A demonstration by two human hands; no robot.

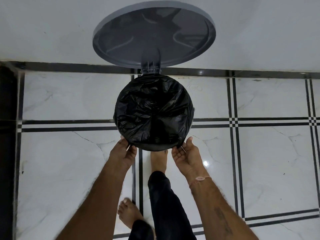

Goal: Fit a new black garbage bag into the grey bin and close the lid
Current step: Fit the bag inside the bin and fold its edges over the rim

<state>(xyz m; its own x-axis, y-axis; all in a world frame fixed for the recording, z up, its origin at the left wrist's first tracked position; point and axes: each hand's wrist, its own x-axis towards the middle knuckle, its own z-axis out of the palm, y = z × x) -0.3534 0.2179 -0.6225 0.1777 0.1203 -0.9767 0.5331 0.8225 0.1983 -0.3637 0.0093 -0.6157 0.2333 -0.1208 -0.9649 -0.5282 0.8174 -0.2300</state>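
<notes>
I look straight down on a round bin lined with a crinkled black garbage bag. The bag is stretched over the whole rim and hides the grey bin body except a sliver at the right side. The grey round lid stands open on its hinge at the far side, leaning toward the white wall. My left hand pinches the bag's edge at the near left of the rim. At the near right, my right hand holds the bag's edge between its fingertips, palm up.
The bin stands on a white marble-look tiled floor with black stripe lines, close to a white wall. A dark vertical edge runs down the far left. My right foot is under the bin's near side; my left foot is further back.
</notes>
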